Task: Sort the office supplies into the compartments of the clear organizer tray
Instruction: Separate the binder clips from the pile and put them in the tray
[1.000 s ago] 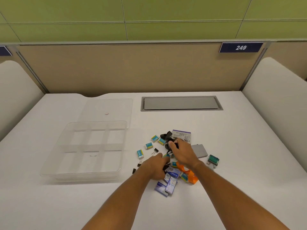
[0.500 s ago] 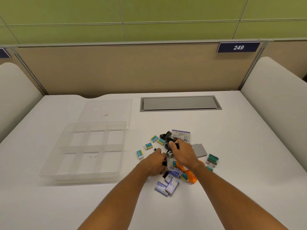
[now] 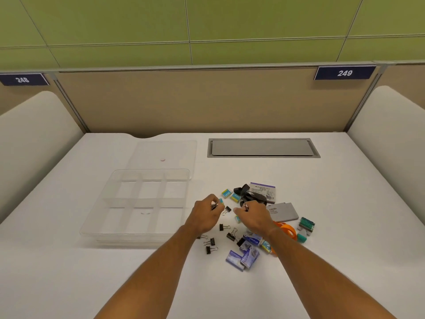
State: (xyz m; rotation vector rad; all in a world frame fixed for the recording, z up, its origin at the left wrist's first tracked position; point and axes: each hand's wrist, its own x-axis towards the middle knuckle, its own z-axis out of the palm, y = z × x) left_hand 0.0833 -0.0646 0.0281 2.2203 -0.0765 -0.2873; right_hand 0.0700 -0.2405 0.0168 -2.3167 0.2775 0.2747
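While clips [image 3: 230, 234] lie scattered at lower centre, left hand [image 3: 206, 215] pinches a few gathered clips; right hand [image 3: 252, 217] curls, contents unclear. Tray [image 3: 110, 224], centre-left on counter [image 3: 69, 272], looks unfilled, placed near for sorting.

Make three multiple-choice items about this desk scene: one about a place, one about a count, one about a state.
1. Where does the clear organizer tray lie relative to the pile of supplies?
A. left
B. right
C. on top

2. How many compartments does the tray show?
A. two
B. four
C. six

3. What is inside the tray?
A. binder clips
B. nothing
C. erasers

Answers:
1 A, the tray lies left of the pile.
2 C, its dividers make two rows of three.
3 B, every compartment is bare; the left hand holds binder clips above the desk.
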